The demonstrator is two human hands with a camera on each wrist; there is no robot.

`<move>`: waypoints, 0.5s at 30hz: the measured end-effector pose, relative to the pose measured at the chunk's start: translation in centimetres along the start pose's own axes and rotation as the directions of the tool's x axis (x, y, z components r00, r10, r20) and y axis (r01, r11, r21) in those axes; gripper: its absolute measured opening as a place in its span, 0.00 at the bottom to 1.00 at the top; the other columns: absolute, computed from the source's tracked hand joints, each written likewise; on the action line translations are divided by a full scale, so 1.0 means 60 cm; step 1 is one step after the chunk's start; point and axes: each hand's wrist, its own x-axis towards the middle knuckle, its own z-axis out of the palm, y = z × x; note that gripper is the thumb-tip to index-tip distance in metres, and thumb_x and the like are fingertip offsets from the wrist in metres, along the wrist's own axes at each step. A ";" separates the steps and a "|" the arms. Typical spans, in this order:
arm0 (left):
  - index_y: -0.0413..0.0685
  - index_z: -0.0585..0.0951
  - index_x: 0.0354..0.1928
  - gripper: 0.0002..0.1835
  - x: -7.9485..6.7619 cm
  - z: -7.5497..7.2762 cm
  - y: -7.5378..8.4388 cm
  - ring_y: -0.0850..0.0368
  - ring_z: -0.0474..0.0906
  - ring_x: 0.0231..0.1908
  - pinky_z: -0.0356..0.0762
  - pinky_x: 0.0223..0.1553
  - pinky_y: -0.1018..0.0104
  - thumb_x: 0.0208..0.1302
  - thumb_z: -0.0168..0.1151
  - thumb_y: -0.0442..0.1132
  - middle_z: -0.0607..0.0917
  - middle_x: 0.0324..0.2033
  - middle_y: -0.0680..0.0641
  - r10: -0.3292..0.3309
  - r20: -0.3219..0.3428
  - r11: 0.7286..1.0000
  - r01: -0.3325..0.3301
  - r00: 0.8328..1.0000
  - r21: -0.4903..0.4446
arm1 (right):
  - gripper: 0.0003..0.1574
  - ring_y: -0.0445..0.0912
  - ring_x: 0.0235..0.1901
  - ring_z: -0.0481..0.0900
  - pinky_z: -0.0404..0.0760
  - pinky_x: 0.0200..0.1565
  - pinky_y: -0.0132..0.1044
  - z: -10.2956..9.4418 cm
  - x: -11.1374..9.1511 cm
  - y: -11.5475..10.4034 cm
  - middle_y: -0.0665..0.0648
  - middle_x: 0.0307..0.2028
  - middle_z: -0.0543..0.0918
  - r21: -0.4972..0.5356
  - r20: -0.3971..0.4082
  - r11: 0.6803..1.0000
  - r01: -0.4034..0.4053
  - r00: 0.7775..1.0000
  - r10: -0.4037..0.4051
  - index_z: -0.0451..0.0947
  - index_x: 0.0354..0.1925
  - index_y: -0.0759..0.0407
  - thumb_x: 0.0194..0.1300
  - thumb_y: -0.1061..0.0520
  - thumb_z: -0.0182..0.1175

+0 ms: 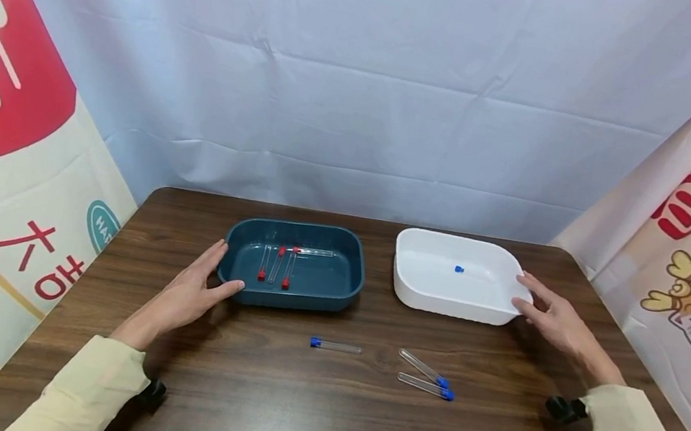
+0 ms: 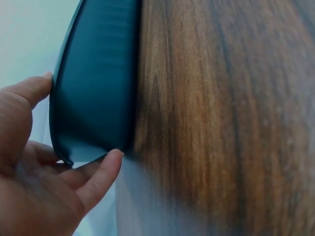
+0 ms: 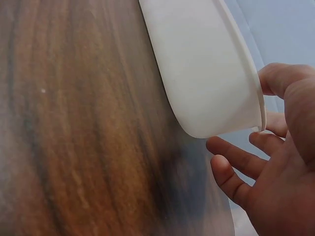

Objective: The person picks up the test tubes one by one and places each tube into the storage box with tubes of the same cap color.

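Brown wood-grained desk (image 1: 319, 416) spans the lower frame; centre left, a dark-teal oblong tray (image 1: 295, 301); centre right, a white oblong tray (image 1: 451, 307). Left hand (image 1: 185, 296) and right hand (image 1: 559, 324), unclenched, touch their outer ends. Four red-capped clear tubes (image 1: 290, 266) lie inside the teal, three blue-capped clear tubes (image 1: 337, 347) lower centre, a blue cap (image 1: 459, 269) inside the white.

Teal tray (image 1: 327, 275) left of white tray (image 1: 429, 277)
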 end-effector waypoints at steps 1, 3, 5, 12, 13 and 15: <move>0.40 0.45 0.83 0.52 0.000 0.000 0.000 0.33 0.44 0.78 0.50 0.72 0.31 0.74 0.57 0.64 0.44 0.82 0.37 0.002 -0.003 1.000 -0.002 1.000 0.001 | 0.41 0.34 0.35 0.80 0.74 0.37 0.21 0.000 -0.001 -0.001 0.76 0.75 0.59 -0.012 0.002 1.000 -0.002 1.000 0.002 0.61 0.75 0.72 0.77 0.52 0.61; 0.40 0.46 0.83 0.52 -0.001 0.000 0.000 0.33 0.44 0.78 0.50 0.72 0.31 0.74 0.57 0.64 0.44 0.82 0.37 0.007 -0.007 1.000 -0.007 1.000 0.001 | 0.41 0.39 0.34 0.81 0.71 0.39 0.20 0.000 -0.004 -0.003 0.75 0.75 0.59 -0.044 0.006 0.999 -0.008 1.000 0.008 0.61 0.76 0.71 0.77 0.50 0.61; 0.39 0.46 0.82 0.52 0.000 0.000 0.001 0.32 0.44 0.78 0.50 0.72 0.31 0.74 0.57 0.64 0.45 0.82 0.37 0.009 -0.009 1.000 -0.009 1.000 0.000 | 0.43 0.44 0.36 0.82 0.68 0.41 0.20 0.000 -0.007 -0.005 0.74 0.75 0.59 -0.074 0.018 0.997 -0.024 1.000 0.025 0.60 0.77 0.69 0.77 0.48 0.60; 0.39 0.47 0.82 0.51 -0.001 0.001 0.000 0.32 0.45 0.78 0.51 0.72 0.30 0.74 0.58 0.62 0.45 0.82 0.37 0.012 -0.015 1.000 -0.013 1.000 -0.012 | 0.44 0.66 0.63 0.71 0.63 0.45 0.14 0.001 -0.018 -0.010 0.72 0.77 0.56 -0.077 0.036 0.997 -0.026 0.999 0.029 0.58 0.78 0.68 0.77 0.47 0.61; 0.39 0.47 0.82 0.51 -0.002 0.001 0.000 0.32 0.45 0.78 0.51 0.71 0.30 0.74 0.58 0.62 0.45 0.82 0.37 0.012 -0.016 1.000 -0.012 1.000 -0.012 | 0.44 0.69 0.66 0.68 0.62 0.45 0.12 0.002 -0.020 -0.011 0.72 0.77 0.55 -0.064 0.035 0.998 -0.021 0.999 0.023 0.58 0.78 0.69 0.76 0.48 0.61; 0.40 0.47 0.83 0.51 -0.002 0.001 -0.001 0.32 0.45 0.78 0.50 0.71 0.30 0.74 0.58 0.62 0.45 0.82 0.37 0.011 -0.018 1.000 -0.011 1.000 -0.014 | 0.45 0.72 0.70 0.62 0.58 0.48 0.10 0.002 -0.023 -0.012 0.72 0.78 0.54 -0.038 0.042 0.999 -0.019 0.999 0.021 0.57 0.78 0.69 0.76 0.48 0.62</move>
